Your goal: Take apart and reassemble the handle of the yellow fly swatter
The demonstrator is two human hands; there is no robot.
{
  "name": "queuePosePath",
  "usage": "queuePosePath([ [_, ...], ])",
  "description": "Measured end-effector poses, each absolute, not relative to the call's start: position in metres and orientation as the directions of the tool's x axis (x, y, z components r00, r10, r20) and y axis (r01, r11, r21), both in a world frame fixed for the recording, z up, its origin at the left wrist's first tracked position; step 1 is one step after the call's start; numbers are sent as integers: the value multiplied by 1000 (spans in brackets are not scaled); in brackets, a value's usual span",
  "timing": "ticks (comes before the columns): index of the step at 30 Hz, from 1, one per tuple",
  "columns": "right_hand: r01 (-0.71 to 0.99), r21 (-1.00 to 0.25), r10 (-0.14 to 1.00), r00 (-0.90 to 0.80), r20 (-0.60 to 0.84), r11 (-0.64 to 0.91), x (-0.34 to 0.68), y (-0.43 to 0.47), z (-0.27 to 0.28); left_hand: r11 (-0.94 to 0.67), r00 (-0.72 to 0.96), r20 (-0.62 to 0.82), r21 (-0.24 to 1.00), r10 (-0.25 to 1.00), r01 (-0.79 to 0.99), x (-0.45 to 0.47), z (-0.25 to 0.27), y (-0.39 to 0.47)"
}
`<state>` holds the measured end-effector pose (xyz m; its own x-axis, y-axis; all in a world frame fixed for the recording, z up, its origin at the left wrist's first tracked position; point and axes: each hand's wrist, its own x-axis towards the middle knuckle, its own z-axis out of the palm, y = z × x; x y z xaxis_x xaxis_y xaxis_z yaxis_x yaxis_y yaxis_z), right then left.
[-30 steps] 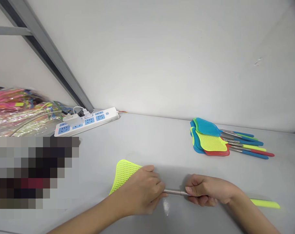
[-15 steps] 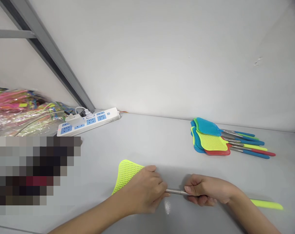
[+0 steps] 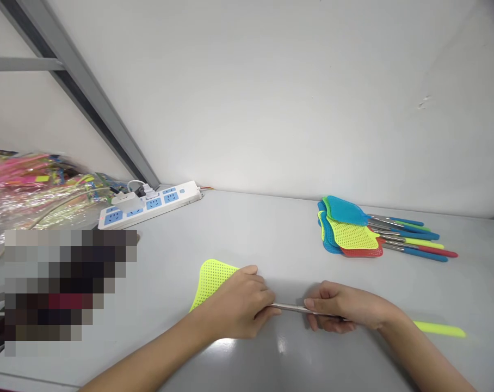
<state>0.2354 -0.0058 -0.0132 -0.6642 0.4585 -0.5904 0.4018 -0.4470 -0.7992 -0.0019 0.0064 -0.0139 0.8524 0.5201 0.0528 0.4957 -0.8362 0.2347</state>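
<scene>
A yellow-green fly swatter (image 3: 212,279) lies crosswise in front of me, its perforated head to the left. My left hand (image 3: 247,302) is closed round the swatter near its head and covers part of it. On the metal shaft, my right hand (image 3: 337,307) grips with thumb and fingers. Between the two hands a stretch of silvery rod shows, with a joint in it. The yellow-green handle sticks out to the right, beyond my right wrist.
At the back right lies a pile of fly swatters (image 3: 351,235) in several colours, handles pointing right. A white power strip (image 3: 161,206) with plugs sits at the back left, near plastic-wrapped goods (image 3: 30,190). A blurred-out patch covers the left side. A wall closes off the table's back.
Both hands and the swatter appear slightly higher in the view. The grips look the same, and the visible rod between the hands is about as long as before.
</scene>
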Motion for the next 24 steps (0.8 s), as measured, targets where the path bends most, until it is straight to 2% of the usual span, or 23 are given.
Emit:
queuePosePath([
  [10, 501, -810, 514, -629, -583, -305, 243, -5, -1, -830, 853, 46, 262, 520, 491, -1, -10, 9],
  [18, 549, -773, 519, -582, -626, -318, 251, -2, 2, -834, 866, 59, 306, 497, 458, -3, -8, 12],
  [24, 621, -734, 545, -528, -651, -276, 252, -1, 2, -805, 848, 52, 348, 528, 480, -6, -2, 14],
])
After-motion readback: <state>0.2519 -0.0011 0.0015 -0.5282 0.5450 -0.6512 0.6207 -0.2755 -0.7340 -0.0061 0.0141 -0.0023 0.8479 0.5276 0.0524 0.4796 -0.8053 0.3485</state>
